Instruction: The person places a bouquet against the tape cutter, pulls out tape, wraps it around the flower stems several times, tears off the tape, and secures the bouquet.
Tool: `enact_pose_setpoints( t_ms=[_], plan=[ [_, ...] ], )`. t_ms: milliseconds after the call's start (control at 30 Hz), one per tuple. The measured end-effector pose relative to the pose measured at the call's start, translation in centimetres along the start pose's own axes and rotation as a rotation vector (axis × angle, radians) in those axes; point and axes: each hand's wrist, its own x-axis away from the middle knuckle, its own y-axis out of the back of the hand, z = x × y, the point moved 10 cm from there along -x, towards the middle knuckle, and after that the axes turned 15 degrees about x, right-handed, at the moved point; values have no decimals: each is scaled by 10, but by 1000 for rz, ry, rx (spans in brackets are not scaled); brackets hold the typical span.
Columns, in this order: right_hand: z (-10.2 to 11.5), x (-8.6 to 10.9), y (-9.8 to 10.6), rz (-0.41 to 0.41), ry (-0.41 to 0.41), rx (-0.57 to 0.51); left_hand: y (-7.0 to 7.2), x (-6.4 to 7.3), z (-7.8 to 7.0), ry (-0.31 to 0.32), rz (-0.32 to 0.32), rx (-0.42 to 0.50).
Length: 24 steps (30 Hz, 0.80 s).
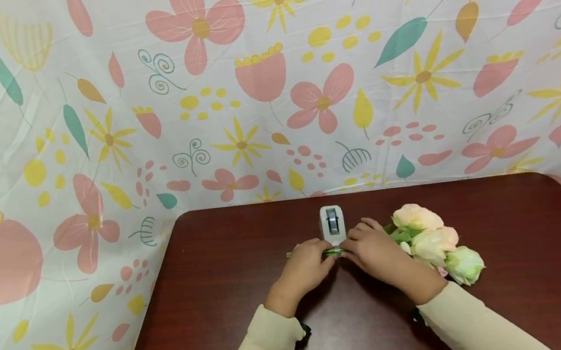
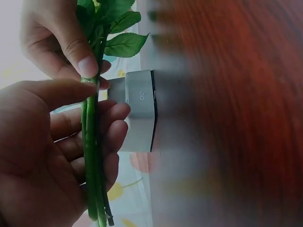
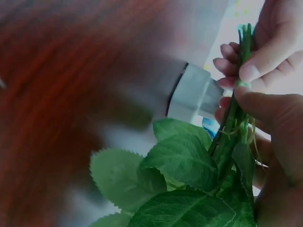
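Observation:
Both hands hold one bunch of roses over the table, thumbs close together at the middle of the green stems [image 2: 90, 151]. The left hand [image 1: 304, 267] has its thumb and fingers round the lower stems, whose cut ends point left. Nearer the blooms, the right hand [image 1: 377, 251] pinches the stems just below the green leaves [image 3: 182, 158]. A shiny clear band, like tape, shows on the stems between the two thumbs. Pale peach and cream roses [image 1: 427, 244] spread to the right of the right hand. Just beyond the fingers stands a white tape dispenser [image 1: 327, 234].
The dark red-brown wooden table [image 1: 226, 248] reaches back to a white cloth [image 1: 262, 118] printed with flowers and leaves. That cloth hangs behind the table and along its left side.

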Motion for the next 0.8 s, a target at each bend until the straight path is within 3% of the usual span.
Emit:
enact_pose_setpoints(
  t_ms=[167, 433, 633, 800],
  plan=[
    [0, 1, -2, 9, -30, 21, 2, 0, -3, -53, -38, -38],
    [-6, -5, -8, 220, -75, -91, 5, 0, -4, -96, -82, -44],
    [-16, -8, -22, 431, -80, -302, 7, -1, -7, -127, -102, -55],
    [-21, -9, -35, 524, -73, -551, 9, -1, -9, -128, -114, -42]
  ],
)
